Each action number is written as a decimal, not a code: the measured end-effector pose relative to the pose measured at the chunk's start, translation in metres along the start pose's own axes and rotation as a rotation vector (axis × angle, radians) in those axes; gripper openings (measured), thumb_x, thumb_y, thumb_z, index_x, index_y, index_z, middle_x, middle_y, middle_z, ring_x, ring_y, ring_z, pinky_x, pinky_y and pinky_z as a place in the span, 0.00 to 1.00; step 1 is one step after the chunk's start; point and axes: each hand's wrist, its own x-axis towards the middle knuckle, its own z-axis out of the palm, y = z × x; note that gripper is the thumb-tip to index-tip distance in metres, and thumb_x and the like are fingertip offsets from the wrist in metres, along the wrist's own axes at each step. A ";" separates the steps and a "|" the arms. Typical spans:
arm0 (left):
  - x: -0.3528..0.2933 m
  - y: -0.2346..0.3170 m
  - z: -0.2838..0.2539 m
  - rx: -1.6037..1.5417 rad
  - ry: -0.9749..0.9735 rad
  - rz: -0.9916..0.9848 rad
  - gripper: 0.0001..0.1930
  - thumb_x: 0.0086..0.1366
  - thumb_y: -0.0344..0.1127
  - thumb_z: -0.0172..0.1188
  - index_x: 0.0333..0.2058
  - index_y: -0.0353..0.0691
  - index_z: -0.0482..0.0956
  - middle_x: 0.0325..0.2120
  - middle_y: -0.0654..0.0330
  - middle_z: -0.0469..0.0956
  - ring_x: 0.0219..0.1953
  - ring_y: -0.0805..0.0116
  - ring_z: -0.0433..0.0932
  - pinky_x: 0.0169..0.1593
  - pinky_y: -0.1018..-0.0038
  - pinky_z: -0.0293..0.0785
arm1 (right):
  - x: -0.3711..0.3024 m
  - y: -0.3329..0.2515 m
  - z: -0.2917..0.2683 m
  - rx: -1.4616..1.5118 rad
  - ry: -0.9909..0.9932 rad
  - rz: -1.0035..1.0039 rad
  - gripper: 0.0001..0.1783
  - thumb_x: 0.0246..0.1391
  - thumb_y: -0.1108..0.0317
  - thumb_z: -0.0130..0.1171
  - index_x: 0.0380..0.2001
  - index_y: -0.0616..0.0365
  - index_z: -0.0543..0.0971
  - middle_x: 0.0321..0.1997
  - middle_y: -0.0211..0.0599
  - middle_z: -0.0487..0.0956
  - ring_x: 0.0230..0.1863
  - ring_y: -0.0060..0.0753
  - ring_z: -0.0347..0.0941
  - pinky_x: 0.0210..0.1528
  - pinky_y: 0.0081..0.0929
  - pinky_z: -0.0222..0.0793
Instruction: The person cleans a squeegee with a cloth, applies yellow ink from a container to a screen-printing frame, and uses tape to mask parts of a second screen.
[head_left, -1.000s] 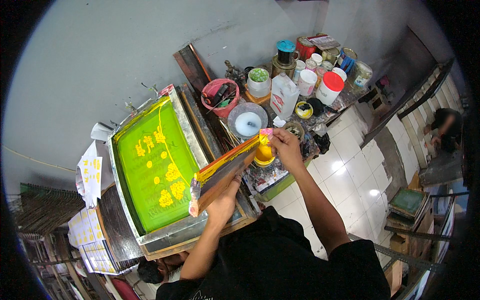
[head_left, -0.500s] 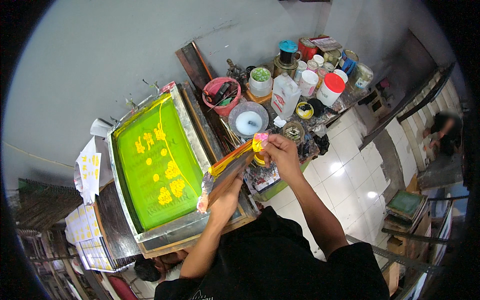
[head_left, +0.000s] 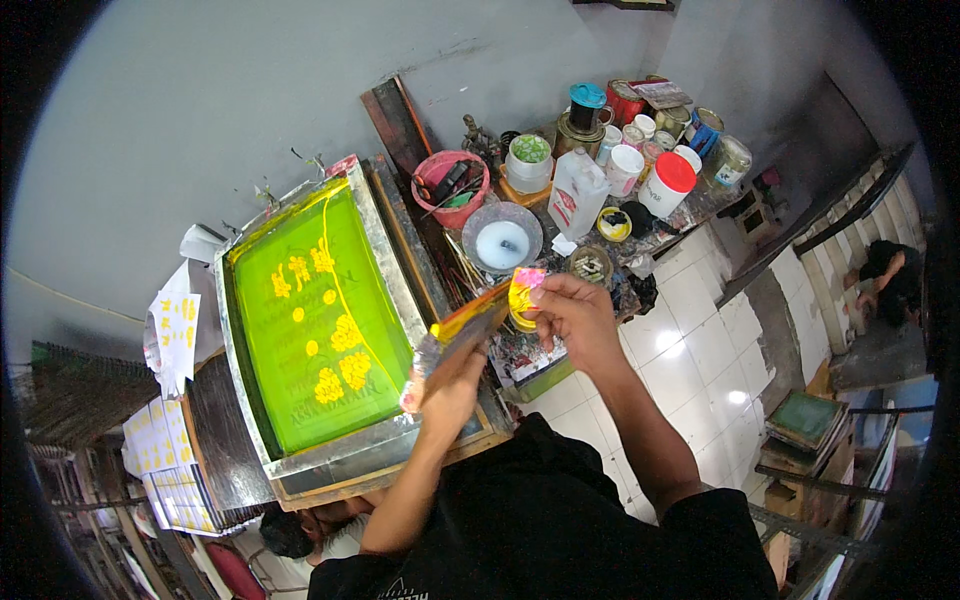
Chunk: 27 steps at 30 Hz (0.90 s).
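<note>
My left hand [head_left: 452,388] grips a wooden squeegee [head_left: 466,345] whose upper edge is coated with yellow ink. The squeegee is tilted, its near end wrapped in something silvery, and my fingers are partly hidden behind it. Between the thumb and fingers of my right hand [head_left: 578,318] is a small yellow-and-pink ink scraper [head_left: 525,292], held by the squeegee's far end; whether they touch I cannot tell. To the left lies a framed screen-printing screen [head_left: 280,225] with green mesh, yellow ink patterns and a yellow streak down its right part.
Beyond my hands, a cluttered table holds a bowl of pale liquid [head_left: 502,240], a pink basin [head_left: 450,187] of tools, a translucent jug [head_left: 577,195] and a red-lidded tub [head_left: 668,184]. Printed sheets [head_left: 175,335] lie left of the screen. Two other people are partly visible.
My right hand and the scraper have moved slightly right, away from the squeegee's end. The squeegee stays in my left hand, its angle slightly changed. The whole view has shifted a little.
</note>
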 end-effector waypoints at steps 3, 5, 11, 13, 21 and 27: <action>0.015 -0.020 -0.010 0.120 -0.005 0.103 0.13 0.62 0.33 0.62 0.45 0.35 0.83 0.39 0.49 0.84 0.44 0.53 0.82 0.52 0.64 0.75 | 0.023 0.018 -0.037 -0.141 0.092 -0.021 0.07 0.58 0.71 0.62 0.37 0.64 0.81 0.26 0.38 0.82 0.17 0.20 0.72 0.14 0.18 0.63; 0.034 -0.016 -0.022 -0.252 -0.038 -0.174 0.12 0.59 0.31 0.65 0.42 0.34 0.84 0.37 0.51 0.84 0.41 0.57 0.83 0.49 0.65 0.77 | 0.038 0.037 -0.070 -0.346 0.108 -0.071 0.07 0.59 0.71 0.61 0.38 0.63 0.82 0.29 0.37 0.83 0.19 0.18 0.73 0.17 0.17 0.64; 0.077 -0.019 -0.020 -0.483 -0.141 -0.205 0.12 0.51 0.25 0.67 0.37 0.33 0.82 0.35 0.56 0.84 0.39 0.65 0.83 0.46 0.69 0.78 | 0.049 0.082 -0.104 -1.057 -0.014 -0.672 0.07 0.58 0.71 0.60 0.39 0.55 0.84 0.34 0.38 0.84 0.35 0.33 0.81 0.39 0.34 0.76; 0.084 -0.018 -0.018 -0.461 -0.192 -0.187 0.13 0.50 0.25 0.67 0.37 0.33 0.82 0.34 0.56 0.84 0.39 0.66 0.83 0.45 0.70 0.78 | 0.047 0.081 -0.104 -1.237 -0.150 -0.800 0.08 0.56 0.72 0.59 0.39 0.55 0.83 0.37 0.39 0.83 0.39 0.39 0.81 0.44 0.37 0.77; 0.092 0.000 -0.018 -0.300 -0.275 -0.080 0.12 0.50 0.25 0.66 0.36 0.35 0.82 0.34 0.58 0.84 0.38 0.68 0.82 0.45 0.71 0.77 | 0.042 0.063 -0.111 -1.552 -0.528 -0.853 0.11 0.52 0.73 0.57 0.41 0.57 0.77 0.46 0.37 0.80 0.47 0.40 0.77 0.47 0.38 0.76; 0.093 0.002 -0.016 -0.308 -0.284 -0.098 0.17 0.51 0.32 0.66 0.42 0.36 0.81 0.34 0.48 0.83 0.38 0.50 0.83 0.44 0.67 0.77 | 0.041 0.040 -0.119 -1.621 -0.693 -0.792 0.14 0.50 0.74 0.60 0.42 0.57 0.76 0.42 0.38 0.79 0.45 0.45 0.76 0.46 0.39 0.76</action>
